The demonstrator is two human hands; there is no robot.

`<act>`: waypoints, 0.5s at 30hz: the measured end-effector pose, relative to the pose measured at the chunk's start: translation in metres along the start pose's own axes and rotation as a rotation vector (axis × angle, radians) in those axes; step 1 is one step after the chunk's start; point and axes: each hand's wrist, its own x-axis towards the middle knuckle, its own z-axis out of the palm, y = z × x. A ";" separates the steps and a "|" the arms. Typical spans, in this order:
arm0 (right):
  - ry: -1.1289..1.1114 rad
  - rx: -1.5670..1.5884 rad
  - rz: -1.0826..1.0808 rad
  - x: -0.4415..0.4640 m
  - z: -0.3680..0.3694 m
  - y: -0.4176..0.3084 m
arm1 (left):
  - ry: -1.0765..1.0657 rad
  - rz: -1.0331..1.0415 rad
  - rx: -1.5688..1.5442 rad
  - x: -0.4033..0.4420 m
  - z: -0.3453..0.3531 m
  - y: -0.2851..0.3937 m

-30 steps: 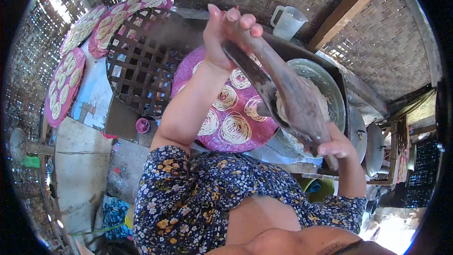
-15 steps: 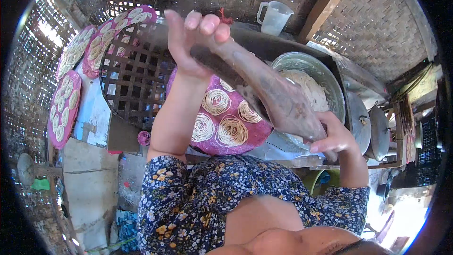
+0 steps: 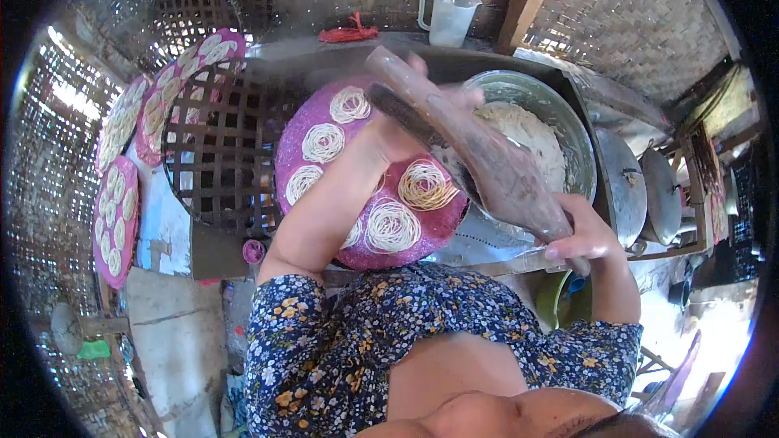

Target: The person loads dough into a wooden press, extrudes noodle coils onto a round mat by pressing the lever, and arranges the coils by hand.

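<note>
A worn wooden tool with two long arms lies slantwise in front of me, above the tray and the basin. My left hand is wrapped round its upper part, partly hidden and blurred. The lower right end is gripped by my right hand. Below the tool is a round pink tray with several coiled nests of pale noodle strands. To its right a metal basin holds a mass of pale dough.
A dark woven lattice is left of the tray, with more pink noodle trays beyond. A plastic jug and red string are at the back. Metal lids stand right, a green tub below.
My left hand has come down and right, farther along the tool, exposing the ends of its arms. The view has shifted, showing more of the pink tray. My right hand keeps its hold.
</note>
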 end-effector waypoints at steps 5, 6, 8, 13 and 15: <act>-0.001 -0.049 -0.096 0.007 -0.004 0.012 | -0.022 -0.534 0.100 -0.022 0.009 -0.073; 0.003 -0.066 -0.109 0.007 -0.004 0.011 | -0.028 -0.557 0.098 -0.022 0.012 -0.074; 0.019 -0.084 -0.128 0.009 -0.004 0.013 | -0.042 -0.589 0.085 -0.022 0.013 -0.071; 0.096 -0.076 -0.151 0.013 -0.004 0.017 | -0.076 -0.625 0.096 -0.023 0.015 -0.068; 0.127 -0.024 -0.139 0.016 -0.005 0.020 | -0.094 -0.629 0.131 -0.025 0.015 -0.069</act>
